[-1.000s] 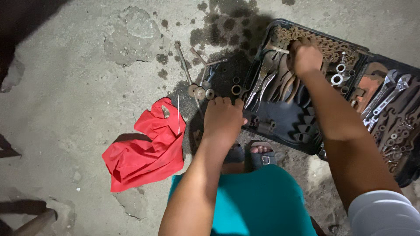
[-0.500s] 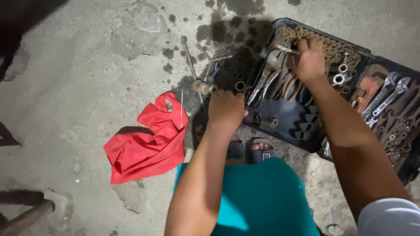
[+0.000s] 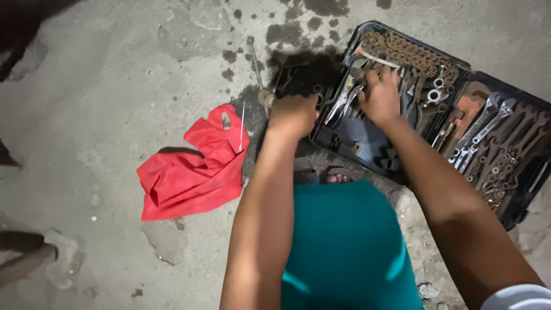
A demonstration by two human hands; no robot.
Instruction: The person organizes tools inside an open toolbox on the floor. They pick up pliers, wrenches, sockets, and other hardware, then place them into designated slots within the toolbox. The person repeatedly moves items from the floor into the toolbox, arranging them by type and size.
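I crouch over an open black tool case (image 3: 519, 215) on a concrete floor. My right hand (image 3: 380, 96) reaches into the case's left half, its fingers curled among pliers and other metal tools (image 3: 344, 103); what it grips is hidden. My left hand (image 3: 294, 115) is closed just left of the case's edge, beside a small metal part (image 3: 266, 97) on the oil-stained floor; whether it holds anything is hidden. A rusty chain (image 3: 402, 51) lies along the case's far edge.
A red plastic bag (image 3: 192, 169) lies crumpled on the floor to the left, a thin metal rod (image 3: 241, 126) on it. Wrenches (image 3: 479, 129) and several nuts fill the case's right half. Dark oil stains (image 3: 287, 31) mark the concrete. My sandalled foot (image 3: 338, 175) is below the case.
Both hands stayed at the case's left half while my head moved, shifting the whole scene. My right hand has dipped lower among the pliers.
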